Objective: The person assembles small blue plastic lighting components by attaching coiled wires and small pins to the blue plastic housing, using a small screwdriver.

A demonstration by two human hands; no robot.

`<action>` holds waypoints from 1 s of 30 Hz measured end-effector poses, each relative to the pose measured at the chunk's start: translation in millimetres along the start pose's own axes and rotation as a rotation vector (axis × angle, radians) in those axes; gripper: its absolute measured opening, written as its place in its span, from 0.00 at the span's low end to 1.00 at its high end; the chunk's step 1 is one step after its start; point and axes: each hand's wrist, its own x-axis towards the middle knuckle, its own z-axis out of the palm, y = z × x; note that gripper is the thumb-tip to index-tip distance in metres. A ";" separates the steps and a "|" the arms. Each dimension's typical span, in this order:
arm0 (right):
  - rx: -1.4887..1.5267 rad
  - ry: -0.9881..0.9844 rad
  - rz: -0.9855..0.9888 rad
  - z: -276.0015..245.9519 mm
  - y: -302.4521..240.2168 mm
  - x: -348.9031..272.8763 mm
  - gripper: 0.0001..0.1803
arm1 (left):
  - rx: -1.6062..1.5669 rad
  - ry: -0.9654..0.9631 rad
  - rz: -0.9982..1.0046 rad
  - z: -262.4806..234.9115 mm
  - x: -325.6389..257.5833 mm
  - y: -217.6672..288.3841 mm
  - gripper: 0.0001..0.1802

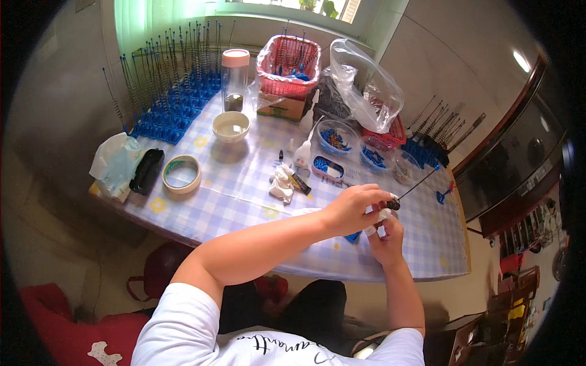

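My left hand [360,206] reaches across to the right side of the table, fingers closed at the lower end of a thin dark rod [416,185] with a blue tip. A dark coil-like lump [394,204] sits at the rod's lower end, against my fingertips. Just below, my right hand [387,239] has its fingers bent up close to the left fingertips, with white wraps on some of them. What the right fingers grip is hidden. A small blue piece [352,236] lies on the checked cloth beneath my hands.
Blue stands [168,119] full of spring rods fill the far left; more rods [430,137] stand far right. A bowl [231,127], a tumbler [235,76], a tape roll [182,174], a red basket [288,85] and tubs of blue parts [334,139] stand about.
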 end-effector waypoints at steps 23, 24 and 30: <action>-0.072 0.007 -0.040 -4.0 0.4 -0.9 0.19 | 0.007 -0.034 -0.011 3.6 3.6 3.7 0.17; -0.086 0.003 -0.049 -4.2 0.4 -1.0 0.19 | -0.004 -0.036 -0.014 3.7 3.7 4.6 0.16; -0.041 -0.004 0.015 -1.0 0.8 -2.6 0.20 | -0.021 -0.023 -0.030 3.2 2.9 5.4 0.16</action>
